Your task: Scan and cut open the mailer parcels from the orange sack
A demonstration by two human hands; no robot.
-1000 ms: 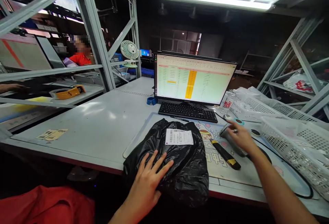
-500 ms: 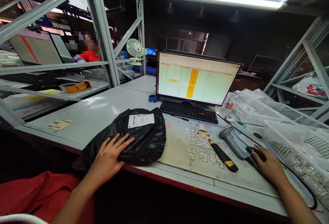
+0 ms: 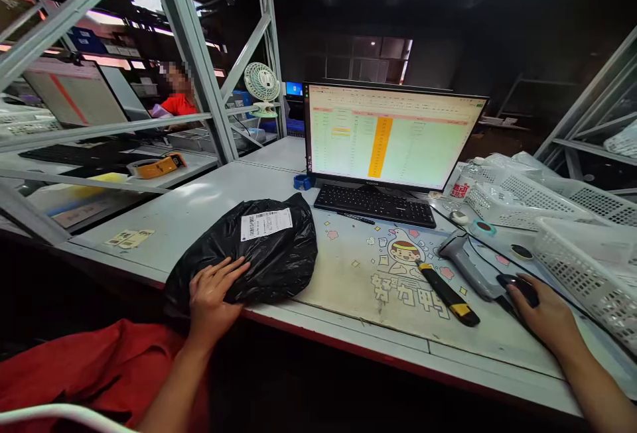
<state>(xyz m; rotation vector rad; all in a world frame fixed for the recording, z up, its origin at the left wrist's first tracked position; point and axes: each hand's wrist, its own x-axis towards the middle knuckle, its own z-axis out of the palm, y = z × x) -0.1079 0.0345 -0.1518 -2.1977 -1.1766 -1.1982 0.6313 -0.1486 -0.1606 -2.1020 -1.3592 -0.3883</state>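
Note:
A black plastic mailing bag (image 3: 279,264) with a white barcode label (image 3: 266,223) lies on the desk's front left part and overhangs the edge a little. Resting on its near side is my left hand (image 3: 216,294), fingers stretched over the plastic and the thumb by the bag's lower edge. On the right, my right hand (image 3: 545,307) is curved over a black computer mouse (image 3: 522,288). Just left of the mouse lies a grey handheld barcode scanner (image 3: 468,264). A black and yellow utility knife (image 3: 448,294) rests on the printed desk mat (image 3: 343,287).
A monitor (image 3: 393,134) showing a spreadsheet stands behind a black keyboard (image 3: 375,206), with a pen (image 3: 355,218) in front. White plastic baskets (image 3: 587,274) line the right side. Metal frame posts (image 3: 194,55) rise on the left. Beyond them a person in red (image 3: 179,103) sits.
My view has tilted down and turned slightly left. The fingers of my left hand have drawn closer together on the bag. My right hand stays on the mouse.

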